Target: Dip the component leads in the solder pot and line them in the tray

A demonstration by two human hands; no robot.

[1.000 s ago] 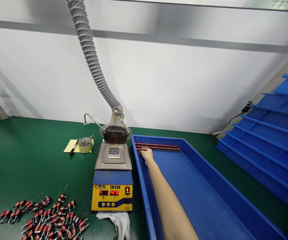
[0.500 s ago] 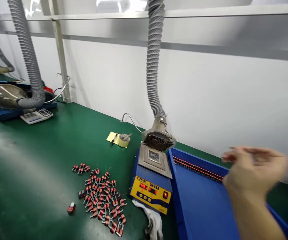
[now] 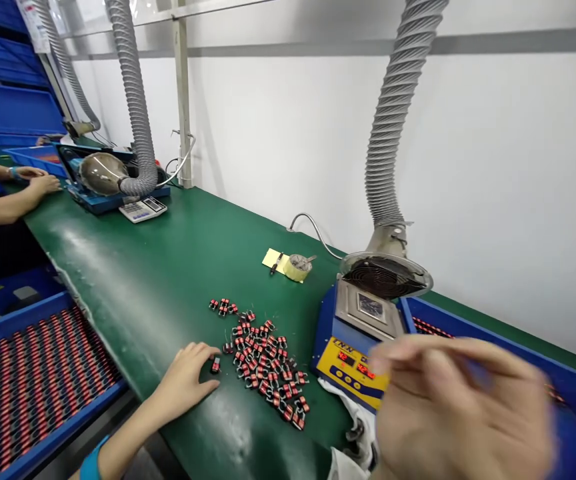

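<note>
While the left hand (image 3: 181, 387) gapes, unclosed, around a coil (image 3: 215, 365), green bench (image 3: 188, 257) meets white wall (image 3: 288, 133).
Yellow panel (image 3: 335, 370) digits glow red, blurred; right hand (image 3: 463, 413), grip unclear.

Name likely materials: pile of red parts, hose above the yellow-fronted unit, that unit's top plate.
Red parts: possibly copper windings, from reddish shine; silvery, bent ends look like bare metal.
Hose: matte grey, ribbed; plastic or coated fabric.
Top plate: satin silvery sheen; metal, maybe steel.

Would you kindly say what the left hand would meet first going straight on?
The left hand may first meet the lone, boxy red-and-black component ahead, though depth is unclear.
</note>
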